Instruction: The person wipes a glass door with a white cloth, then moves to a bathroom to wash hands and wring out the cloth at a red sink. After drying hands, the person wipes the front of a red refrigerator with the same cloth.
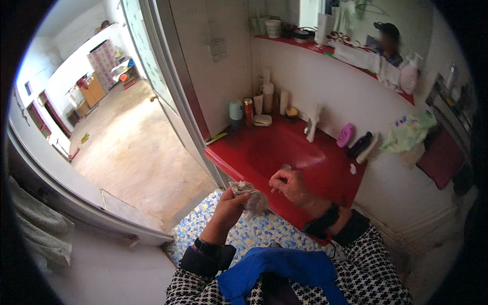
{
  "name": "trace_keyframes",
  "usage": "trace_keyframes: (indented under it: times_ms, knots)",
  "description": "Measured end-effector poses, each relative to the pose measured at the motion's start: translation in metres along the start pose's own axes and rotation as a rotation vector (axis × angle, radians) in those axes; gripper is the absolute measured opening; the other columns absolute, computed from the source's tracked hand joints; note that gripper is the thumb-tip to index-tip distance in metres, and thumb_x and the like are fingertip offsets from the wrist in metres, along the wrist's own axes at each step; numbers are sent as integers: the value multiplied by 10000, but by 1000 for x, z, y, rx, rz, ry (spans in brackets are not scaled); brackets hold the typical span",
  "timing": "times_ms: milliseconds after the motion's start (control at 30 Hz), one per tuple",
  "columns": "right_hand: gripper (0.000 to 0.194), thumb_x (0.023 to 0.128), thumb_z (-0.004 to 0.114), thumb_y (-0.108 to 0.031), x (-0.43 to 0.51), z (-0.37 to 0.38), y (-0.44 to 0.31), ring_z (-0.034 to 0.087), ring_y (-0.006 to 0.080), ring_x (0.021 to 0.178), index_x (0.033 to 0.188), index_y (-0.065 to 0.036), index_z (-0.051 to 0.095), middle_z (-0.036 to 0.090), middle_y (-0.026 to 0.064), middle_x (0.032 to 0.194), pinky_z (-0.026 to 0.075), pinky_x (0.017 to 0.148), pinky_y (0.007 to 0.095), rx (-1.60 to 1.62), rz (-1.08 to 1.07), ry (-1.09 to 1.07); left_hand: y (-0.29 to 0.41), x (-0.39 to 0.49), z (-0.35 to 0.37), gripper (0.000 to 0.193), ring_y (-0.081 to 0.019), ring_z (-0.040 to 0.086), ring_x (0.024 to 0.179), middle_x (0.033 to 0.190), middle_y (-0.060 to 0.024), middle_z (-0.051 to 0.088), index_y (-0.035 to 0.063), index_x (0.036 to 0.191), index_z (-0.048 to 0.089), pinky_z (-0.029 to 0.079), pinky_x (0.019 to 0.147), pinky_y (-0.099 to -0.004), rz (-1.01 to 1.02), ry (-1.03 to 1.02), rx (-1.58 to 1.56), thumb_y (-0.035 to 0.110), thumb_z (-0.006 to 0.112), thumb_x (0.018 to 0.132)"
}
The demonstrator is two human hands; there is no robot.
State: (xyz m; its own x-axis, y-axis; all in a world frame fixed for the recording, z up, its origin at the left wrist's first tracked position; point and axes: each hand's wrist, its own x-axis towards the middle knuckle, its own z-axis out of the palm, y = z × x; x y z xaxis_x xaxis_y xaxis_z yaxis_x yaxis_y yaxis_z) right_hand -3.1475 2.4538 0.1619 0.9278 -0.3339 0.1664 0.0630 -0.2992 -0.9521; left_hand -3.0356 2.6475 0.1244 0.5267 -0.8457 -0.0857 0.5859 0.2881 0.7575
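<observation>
My left hand (229,206) grips a crumpled, greyish-white cloth (252,198) at the front edge of a red washbasin (263,152). Part of the cloth hangs down from my fingers. To its right, my right hand (290,186) is over the basin with its fingers curled. Whether anything is between those fingers cannot be made out. A small grey object, too unclear to name, shows just behind my right knuckles. The two hands are apart.
Bottles and a soap dish (263,120) line the basin's back left corner. A pink bottle (345,135) and a dark bottle (360,145) stand at the right. Above runs a red shelf (312,47) beneath a mirror. An open door (171,110) is at the left.
</observation>
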Motion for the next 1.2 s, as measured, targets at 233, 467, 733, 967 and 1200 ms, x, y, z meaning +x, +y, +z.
trace_keyframes:
  times_ms: [233, 467, 733, 967, 1200]
  knots:
    - [104, 885, 666, -138, 79, 3, 5, 649, 184, 806, 908, -37, 674, 673, 81, 896, 527, 694, 325, -188, -351, -217, 25, 46, -8, 420, -265, 598, 1086, 1191, -126, 591, 28, 1313, 458, 451, 986, -413, 63, -62, -171, 80, 597, 920]
    - [158, 939, 606, -175, 147, 19, 12, 610, 153, 782, 915, -32, 668, 652, 36, 852, 507, 683, 310, 121, 42, -311, 68, 91, -63, 288, -216, 625, 999, 1075, -75, 641, 32, 1167, 579, 510, 872, -375, -41, 114, 218, 111, 639, 897]
    - [199, 997, 515, -208, 277, 10, -5, 629, 150, 832, 998, -32, 609, 656, 70, 888, 533, 752, 305, 203, -96, -5, 169, 167, -139, 251, -230, 622, 1036, 1063, -86, 655, 43, 1136, 596, 468, 969, -398, 55, -163, -106, 113, 639, 898]
    - [266, 928, 633, -274, 321, 86, -19, 640, 172, 823, 1031, -30, 622, 658, 98, 882, 517, 703, 310, -539, -198, -70, 207, 237, -168, 230, -212, 636, 975, 1078, -74, 655, 73, 1110, 620, 498, 893, -373, 45, -218, -128, 65, 652, 883]
    - [228, 942, 594, -214, 342, 41, -26, 501, 58, 711, 824, -20, 615, 551, -45, 739, 447, 614, 263, -86, 84, 115, 228, 260, -174, 155, -95, 570, 858, 916, 1, 582, 70, 912, 570, 482, 794, -240, 14, -237, 62, -40, 662, 853]
